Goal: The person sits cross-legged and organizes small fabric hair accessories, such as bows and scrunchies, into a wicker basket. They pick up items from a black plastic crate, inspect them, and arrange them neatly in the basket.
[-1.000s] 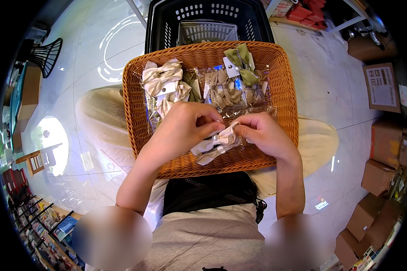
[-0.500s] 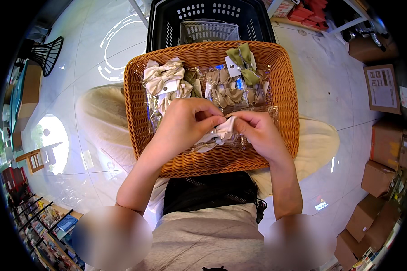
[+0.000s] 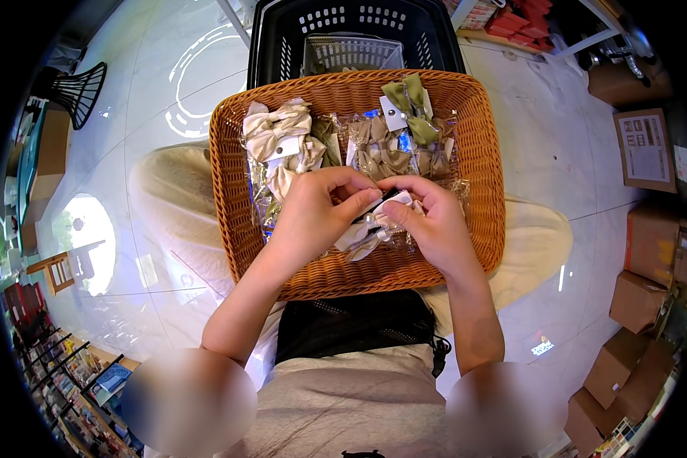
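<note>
The left hand (image 3: 313, 210) and right hand (image 3: 437, 225) are pinching a pale bow (image 3: 369, 233) in narrow grips over the basket (image 3: 332, 284).

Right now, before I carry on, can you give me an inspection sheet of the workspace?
Surface: brown wicker basket, in front of the seated person, above a pale tiled floor.
Things: pale bow with pearly bead, between the hands.
Clutter: pale bows, brown bows and a green bow in the basket, some in clear wrapping.
Hands: right hand pinches the pale bow; left hand is close beside it, its grip unclear.
Cables: nothing seen.
Surroundings: black crate beyond the basket; cardboard boxes at right.
</note>
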The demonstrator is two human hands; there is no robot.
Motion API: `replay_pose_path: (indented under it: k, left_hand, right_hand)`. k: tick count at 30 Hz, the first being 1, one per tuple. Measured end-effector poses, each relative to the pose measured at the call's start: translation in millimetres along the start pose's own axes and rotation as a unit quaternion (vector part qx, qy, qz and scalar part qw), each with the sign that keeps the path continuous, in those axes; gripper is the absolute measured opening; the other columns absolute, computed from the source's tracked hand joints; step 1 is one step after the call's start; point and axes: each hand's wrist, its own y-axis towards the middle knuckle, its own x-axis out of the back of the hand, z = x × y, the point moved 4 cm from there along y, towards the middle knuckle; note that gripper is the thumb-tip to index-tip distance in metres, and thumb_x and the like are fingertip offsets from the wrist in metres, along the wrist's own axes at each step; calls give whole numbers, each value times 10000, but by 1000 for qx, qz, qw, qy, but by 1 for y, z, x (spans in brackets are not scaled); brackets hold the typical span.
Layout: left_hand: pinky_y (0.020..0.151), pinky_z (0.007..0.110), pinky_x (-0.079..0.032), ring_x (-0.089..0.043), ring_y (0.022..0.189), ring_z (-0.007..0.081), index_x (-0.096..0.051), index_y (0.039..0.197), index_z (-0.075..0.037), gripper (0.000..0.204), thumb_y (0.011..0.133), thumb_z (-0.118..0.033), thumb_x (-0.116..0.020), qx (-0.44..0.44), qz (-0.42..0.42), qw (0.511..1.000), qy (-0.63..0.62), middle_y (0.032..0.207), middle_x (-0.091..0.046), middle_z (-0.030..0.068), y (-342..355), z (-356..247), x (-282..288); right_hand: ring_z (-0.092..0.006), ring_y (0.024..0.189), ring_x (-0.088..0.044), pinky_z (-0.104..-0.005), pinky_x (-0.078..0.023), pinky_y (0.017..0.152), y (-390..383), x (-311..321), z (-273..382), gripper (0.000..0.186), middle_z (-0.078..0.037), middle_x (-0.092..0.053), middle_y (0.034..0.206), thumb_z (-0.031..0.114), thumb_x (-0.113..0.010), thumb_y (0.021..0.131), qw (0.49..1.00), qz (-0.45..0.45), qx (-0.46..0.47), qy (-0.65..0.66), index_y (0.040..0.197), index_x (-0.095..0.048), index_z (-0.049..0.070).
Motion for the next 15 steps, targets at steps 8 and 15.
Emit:
replay_pose_path:
  k: [8,15]
  left_hand:
    - [588,220,-440,-543,667,56,-604,919,28,185,787,-83,-671,68,94,993,-13,733,-620,34,-6,20,-3]
    - [606,211,-442,-554,683,58,-591,889,16,162,763,-29,-682,51,48,997,13,737,-613,16,-7,20,-4]
  right_hand:
    - [-71,757,-558,-208,-461,661,-2,7,7,242,-45,-608,847,57,-614,825,997,-63,15,33,1052,-574,-19]
    - [-76,784,-563,-212,-464,679,-2,10,14,271,-50,-607,866,21,-601,809,1000,-15,16,-6,1074,-562,-17]
